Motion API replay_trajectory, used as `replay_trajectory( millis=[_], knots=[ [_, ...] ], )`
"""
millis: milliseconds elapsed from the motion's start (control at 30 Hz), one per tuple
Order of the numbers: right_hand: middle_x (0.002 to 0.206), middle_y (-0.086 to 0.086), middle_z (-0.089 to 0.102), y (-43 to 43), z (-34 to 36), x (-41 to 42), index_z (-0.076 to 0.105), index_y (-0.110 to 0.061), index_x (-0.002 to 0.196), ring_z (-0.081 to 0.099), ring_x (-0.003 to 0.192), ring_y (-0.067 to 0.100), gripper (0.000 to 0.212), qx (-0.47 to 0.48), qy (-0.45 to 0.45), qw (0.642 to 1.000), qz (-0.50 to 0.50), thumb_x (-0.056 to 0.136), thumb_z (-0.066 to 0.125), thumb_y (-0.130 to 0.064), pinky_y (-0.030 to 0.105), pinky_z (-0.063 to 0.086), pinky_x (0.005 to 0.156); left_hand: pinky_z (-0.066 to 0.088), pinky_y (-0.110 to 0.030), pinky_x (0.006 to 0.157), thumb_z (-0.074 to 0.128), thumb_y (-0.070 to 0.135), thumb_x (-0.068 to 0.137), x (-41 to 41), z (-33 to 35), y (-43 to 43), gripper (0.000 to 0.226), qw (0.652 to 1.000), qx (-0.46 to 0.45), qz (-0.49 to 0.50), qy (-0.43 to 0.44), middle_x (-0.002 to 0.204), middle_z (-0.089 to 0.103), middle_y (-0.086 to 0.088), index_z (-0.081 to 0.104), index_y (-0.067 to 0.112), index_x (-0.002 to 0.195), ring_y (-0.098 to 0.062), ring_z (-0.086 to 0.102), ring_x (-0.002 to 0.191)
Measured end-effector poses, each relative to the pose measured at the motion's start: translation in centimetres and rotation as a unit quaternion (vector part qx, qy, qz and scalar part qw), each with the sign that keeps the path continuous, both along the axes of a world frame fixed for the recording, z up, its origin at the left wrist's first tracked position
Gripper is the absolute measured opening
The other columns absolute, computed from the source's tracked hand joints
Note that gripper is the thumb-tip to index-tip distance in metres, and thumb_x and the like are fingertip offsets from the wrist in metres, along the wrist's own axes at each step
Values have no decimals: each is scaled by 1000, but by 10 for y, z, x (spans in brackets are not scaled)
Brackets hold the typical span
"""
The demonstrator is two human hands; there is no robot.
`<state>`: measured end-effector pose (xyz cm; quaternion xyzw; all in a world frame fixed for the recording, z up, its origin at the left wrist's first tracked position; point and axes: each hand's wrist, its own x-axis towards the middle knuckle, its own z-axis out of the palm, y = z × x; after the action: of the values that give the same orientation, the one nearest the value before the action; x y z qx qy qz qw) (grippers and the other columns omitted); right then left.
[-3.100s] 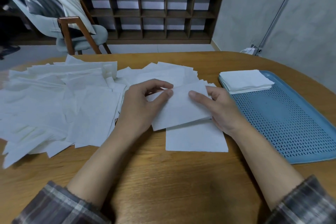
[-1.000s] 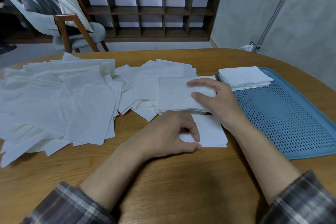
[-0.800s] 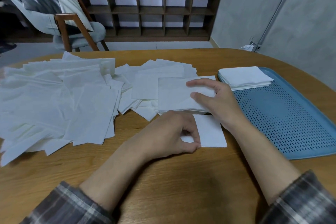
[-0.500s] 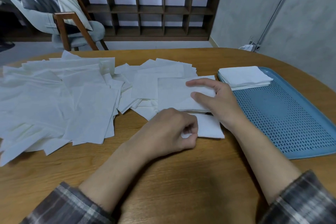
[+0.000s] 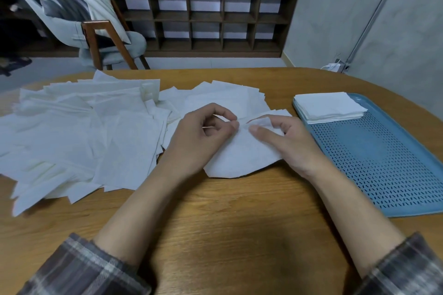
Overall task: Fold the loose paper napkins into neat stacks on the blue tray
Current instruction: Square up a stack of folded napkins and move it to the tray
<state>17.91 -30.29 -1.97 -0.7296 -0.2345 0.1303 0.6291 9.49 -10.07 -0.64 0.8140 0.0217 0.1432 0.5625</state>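
Observation:
A white paper napkin [image 5: 242, 158] lies bowed on the wooden table [image 5: 227, 218] in front of me, its near edge curved. My left hand [image 5: 201, 136] pinches its lifted far edge between thumb and fingers. My right hand [image 5: 285, 141] pinches the same edge just to the right, forefinger stretched over the sheet. A wide heap of loose napkins [image 5: 79, 136] covers the table to the left and behind my hands. The blue perforated tray [image 5: 383, 163] sits at the right, with one neat stack of folded napkins [image 5: 328, 108] in its far left corner.
Bare wood runs along the table's near side between my checked sleeves. Beyond the table stand a chair [image 5: 103, 38] with draped cloth and a dark cubby shelf [image 5: 203, 17]. A grey wall with a pipe rises at the right.
My left hand has carried the near napkin's edge up and away from me to meet my right hand. The right hand has left the flat sheet it pressed and now pinches that lifted edge.

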Motion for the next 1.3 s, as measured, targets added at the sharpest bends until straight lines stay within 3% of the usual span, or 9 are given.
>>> replay_trajectory(
  millis=[133,267,433,533,667,867,1000,1133,1300],
  knots=[
    [106,0,81,1,0,3,80,-17,107,76,98,14,13,29,29,999,-21,100,70,-20,27,55,85,55,-29,82,85,28,89,2,-2,4,19,999,18,35,-16,85,78,9,73,35,103,-3,72,91],
    [108,-13,76,3,-2,2,75,-27,118,71,104,8,24,26,23,999,21,97,72,-16,26,52,88,51,-27,75,83,23,91,3,-3,5,12,999,0,47,-17,85,79,11,76,30,97,-1,74,90],
    [130,-3,70,4,-2,2,62,-46,136,65,124,22,50,16,4,999,48,94,76,-21,49,51,109,49,-20,76,85,24,89,6,-5,5,12,998,10,55,-18,86,78,13,76,31,95,0,72,91],
    [137,0,67,3,-2,1,57,-47,141,63,128,23,57,20,-2,998,56,95,74,-17,52,48,114,43,-9,71,85,24,89,6,-5,4,11,998,22,59,-24,88,77,16,77,30,94,2,70,90],
    [141,0,63,3,-2,1,53,-49,144,62,129,24,62,14,-16,998,62,94,75,-17,56,48,113,43,-8,71,84,26,90,6,-8,4,9,997,27,65,-33,86,76,16,77,30,94,2,68,87],
    [146,-1,61,0,-1,0,50,-45,148,64,128,30,70,57,-11,994,93,94,76,-8,55,53,106,53,-18,88,77,37,95,4,-4,2,13,999,30,25,-29,106,77,20,81,33,107,2,69,104],
    [136,2,67,1,-2,4,51,-43,142,69,118,28,66,73,-21,996,35,94,77,-6,55,58,98,55,-18,78,75,34,98,5,-4,6,11,1000,-14,17,-6,104,78,20,82,30,104,2,70,99],
    [112,-1,74,0,-3,6,53,-37,136,69,102,22,57,91,-21,996,4,94,76,-6,40,56,80,62,-34,89,78,26,96,8,-8,12,19,999,-34,32,18,111,77,13,77,29,115,-4,71,104],
    [126,-10,73,-3,-3,8,77,-28,117,62,128,15,33,76,-44,995,45,90,79,-8,36,48,108,62,-32,78,78,22,96,9,-9,9,25,997,-27,65,-34,113,74,11,74,30,119,-7,72,101]
  ],
)
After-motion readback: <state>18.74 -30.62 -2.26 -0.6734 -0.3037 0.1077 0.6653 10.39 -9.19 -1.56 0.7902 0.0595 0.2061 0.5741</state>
